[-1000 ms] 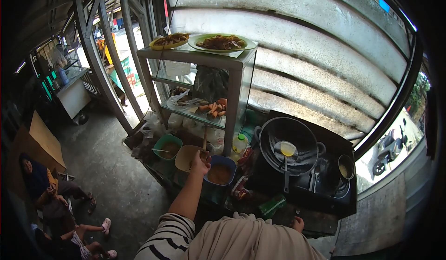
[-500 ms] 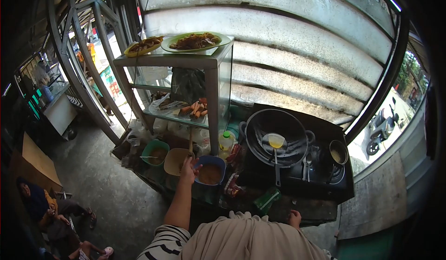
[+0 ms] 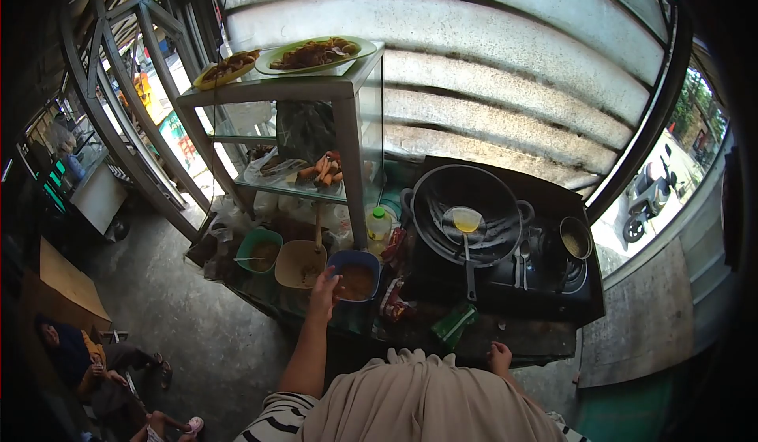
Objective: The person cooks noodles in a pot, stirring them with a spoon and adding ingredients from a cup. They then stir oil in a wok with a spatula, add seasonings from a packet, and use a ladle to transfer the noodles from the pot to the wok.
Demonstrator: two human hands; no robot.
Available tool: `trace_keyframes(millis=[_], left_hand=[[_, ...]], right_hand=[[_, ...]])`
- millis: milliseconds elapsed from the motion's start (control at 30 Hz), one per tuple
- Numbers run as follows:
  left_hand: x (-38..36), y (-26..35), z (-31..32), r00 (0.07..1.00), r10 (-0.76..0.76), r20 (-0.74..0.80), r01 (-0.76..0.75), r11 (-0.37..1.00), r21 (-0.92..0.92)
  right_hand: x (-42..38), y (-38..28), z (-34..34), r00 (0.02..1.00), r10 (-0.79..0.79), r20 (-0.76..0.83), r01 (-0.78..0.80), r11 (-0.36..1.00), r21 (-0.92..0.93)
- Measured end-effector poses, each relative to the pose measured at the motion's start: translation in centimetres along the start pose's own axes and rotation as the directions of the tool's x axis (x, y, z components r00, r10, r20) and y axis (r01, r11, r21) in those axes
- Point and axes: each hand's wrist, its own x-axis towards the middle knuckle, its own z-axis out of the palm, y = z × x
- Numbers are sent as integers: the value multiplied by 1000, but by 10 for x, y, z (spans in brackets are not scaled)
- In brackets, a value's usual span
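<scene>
My left hand (image 3: 324,290) is closed at the near left rim of the blue bowl (image 3: 355,276), which holds a brown mixture. Beside it stand a beige bowl (image 3: 294,273) with a wooden-handled spoon leaning in it and a green bowl (image 3: 264,257). My right hand (image 3: 499,355) hangs by the counter's front edge, fingers curled, nothing visible in it. A green packet (image 3: 454,325) lies to its left. On the stove, a ladle (image 3: 469,272) with yellow liquid in its cup rests in the black wok (image 3: 442,197).
A glass cabinet (image 3: 345,158) carries plates of food (image 3: 316,55) on top. A small pot (image 3: 575,238), a bottle (image 3: 379,225) and red packets (image 3: 395,300) are on the counter. A seated person (image 3: 75,355) is at the lower left.
My left hand has gone from between the beige and blue bowls to the blue bowl's rim, its fingers closing. My right hand has risen slightly. The camera view has shifted.
</scene>
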Motion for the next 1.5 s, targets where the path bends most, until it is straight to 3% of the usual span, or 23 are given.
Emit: trace_keyframes(millis=[100,200,233,267,333,400,467,533,600,667,733,767,933,1000,1067,1133,1167,1233,1367,1433,1500], left_hand=[[-19,1,2,999,38,19,-40,993,112],[-31,2,-3,998,49,43,-52,996,78],[-33,3,-5,998,46,39,-49,993,105],[-37,4,-7,999,42,34,-46,990,131],[-47,10,-9,999,21,40,-27,989,146],[-51,11,-10,999,2,48,-10,987,162],[-52,8,-12,998,-20,54,7,976,219],[-54,6,-10,996,-32,79,12,972,233],[-58,6,-7,994,-43,102,17,969,247],[-65,9,-4,987,-52,154,14,972,236],[-70,13,-7,988,-55,143,19,971,237],[-72,14,-9,989,-59,138,24,970,243],[-74,8,-30,996,-66,53,50,965,257],[-74,4,-36,998,-64,24,55,961,270],[-72,0,-40,996,-86,-1,83,957,276],[-71,-3,-39,996,-94,2,90,957,277],[-69,-3,-39,995,-101,4,96,956,278],[-67,-3,-35,994,-108,22,98,956,277],[-60,1,-24,991,-113,71,91,960,263],[-56,2,-21,991,-108,81,83,961,264],[-56,3,-19,990,-107,89,80,961,264]], right_hand=[[-1,-19,8,998,19,57,-10,988,-152],[-3,-52,24,977,137,164,-121,987,-104],[-10,-74,36,958,115,263,-125,992,22],[-18,-97,47,931,80,356,-140,979,147],[-32,-149,68,861,150,486,-290,930,227],[-46,-204,87,753,227,618,-505,802,319],[-57,-249,106,718,200,667,-538,767,349],[-47,-266,116,681,168,712,-572,729,375],[-23,-267,125,521,213,827,-744,589,317],[-19,-266,129,539,245,806,-749,577,325],[-16,-269,123,547,216,809,-736,585,341],[-14,-271,120,634,294,715,-685,643,343],[-22,-283,82,634,286,719,-634,724,271],[-22,-281,70,692,267,671,-501,846,180],[-17,-278,61,700,242,672,-444,884,144],[-24,-287,53,801,170,573,-238,970,45],[-18,-286,50,803,170,571,-239,970,48],[-3,-282,42,880,109,462,-99,994,-48],[17,-281,27,899,6,438,43,994,-102],[25,-278,21,919,-78,387,175,959,-224],[29,-279,15,922,-67,382,164,959,-229]])
